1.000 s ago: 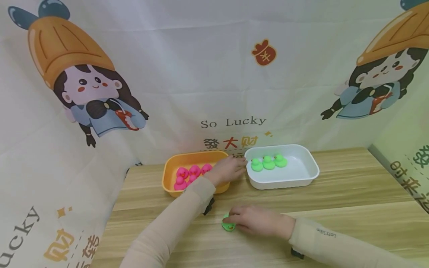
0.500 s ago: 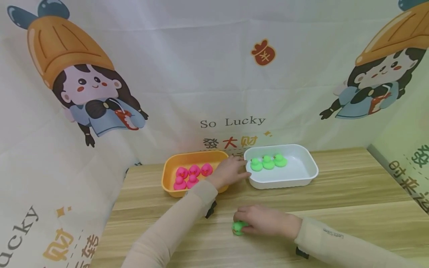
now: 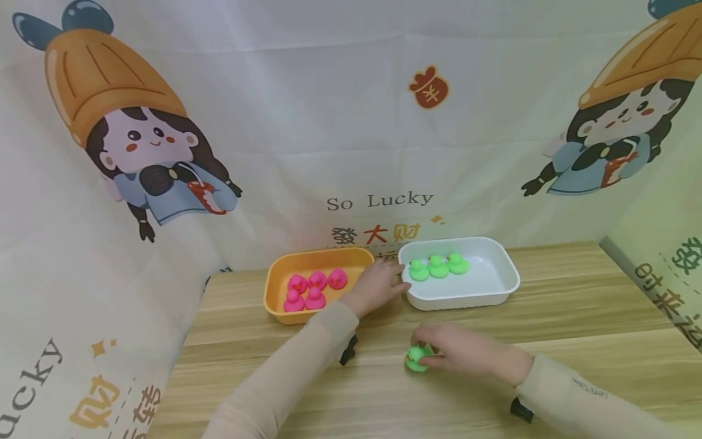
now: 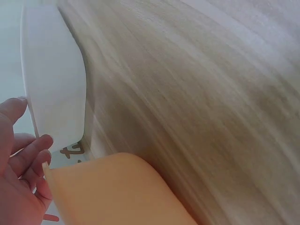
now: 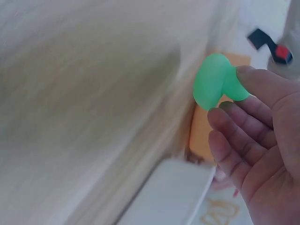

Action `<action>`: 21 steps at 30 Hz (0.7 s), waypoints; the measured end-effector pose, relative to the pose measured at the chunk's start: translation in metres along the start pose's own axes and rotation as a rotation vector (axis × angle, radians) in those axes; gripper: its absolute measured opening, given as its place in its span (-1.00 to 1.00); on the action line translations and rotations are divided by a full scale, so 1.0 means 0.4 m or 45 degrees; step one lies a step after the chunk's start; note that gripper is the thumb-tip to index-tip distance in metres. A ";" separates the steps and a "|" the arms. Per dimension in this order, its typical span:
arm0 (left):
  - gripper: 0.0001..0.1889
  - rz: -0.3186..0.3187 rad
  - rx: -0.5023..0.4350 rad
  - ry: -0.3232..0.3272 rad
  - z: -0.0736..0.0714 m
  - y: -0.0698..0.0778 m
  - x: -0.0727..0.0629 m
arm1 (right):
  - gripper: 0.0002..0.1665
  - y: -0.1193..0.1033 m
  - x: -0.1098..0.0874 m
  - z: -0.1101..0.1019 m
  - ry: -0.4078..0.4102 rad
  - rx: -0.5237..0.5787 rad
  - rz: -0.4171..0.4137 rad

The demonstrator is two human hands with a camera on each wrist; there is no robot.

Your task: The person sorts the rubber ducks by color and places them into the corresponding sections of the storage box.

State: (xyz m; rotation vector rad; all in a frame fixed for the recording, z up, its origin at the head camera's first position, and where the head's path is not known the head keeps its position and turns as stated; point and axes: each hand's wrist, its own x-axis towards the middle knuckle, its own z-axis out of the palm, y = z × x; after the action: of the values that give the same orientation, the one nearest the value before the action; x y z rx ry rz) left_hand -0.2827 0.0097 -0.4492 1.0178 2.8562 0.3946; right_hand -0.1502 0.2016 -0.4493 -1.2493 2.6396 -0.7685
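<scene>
A green rubber duck (image 3: 418,358) is pinched between thumb and fingers of my right hand (image 3: 457,347), just in front of the white tray (image 3: 466,303). In the right wrist view the duck (image 5: 213,82) sits at the fingertips, above the wooden table. My left hand (image 3: 377,286) reaches past the orange tray (image 3: 271,286), its fingertips resting at the white tray's left rim. The left wrist view has the thumb and relaxed fingers at the white tray's (image 4: 54,79) edge. Several green ducks (image 3: 437,266) stand in a row inside the white tray.
Several pink ducks (image 3: 316,280) sit in the orange tray, partly behind the left forearm. A printed cloth (image 3: 296,122) hangs close behind both trays. Bare wooden tabletop (image 3: 576,305) extends right of the white tray.
My right hand has moved right with the green duck, and a little farther from me in the last half second. The left hand has stayed nearly in place by the white tray.
</scene>
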 end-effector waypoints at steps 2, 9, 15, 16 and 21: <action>-0.46 0.006 -0.007 0.012 0.005 -0.003 0.001 | -0.84 0.010 -0.012 -0.020 0.021 -0.002 0.033; -0.47 0.028 -0.017 0.043 0.015 -0.008 0.002 | -0.79 0.044 -0.043 -0.098 0.135 -0.095 0.097; -0.47 0.027 -0.019 0.037 0.014 -0.006 -0.001 | -0.81 0.085 -0.050 -0.161 0.237 -0.197 0.174; -0.48 0.027 -0.017 0.039 0.014 -0.006 -0.001 | -0.80 0.093 -0.050 -0.169 0.247 -0.207 0.194; -0.48 0.021 -0.005 0.042 0.014 0.000 -0.003 | -0.79 0.138 -0.045 -0.203 0.268 -0.266 0.267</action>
State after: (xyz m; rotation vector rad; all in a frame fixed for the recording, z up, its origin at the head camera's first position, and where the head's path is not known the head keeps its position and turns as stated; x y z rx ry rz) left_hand -0.2808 0.0100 -0.4546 1.0449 2.8767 0.4216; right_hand -0.2020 0.2763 -0.4082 -0.9561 3.0268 -0.6353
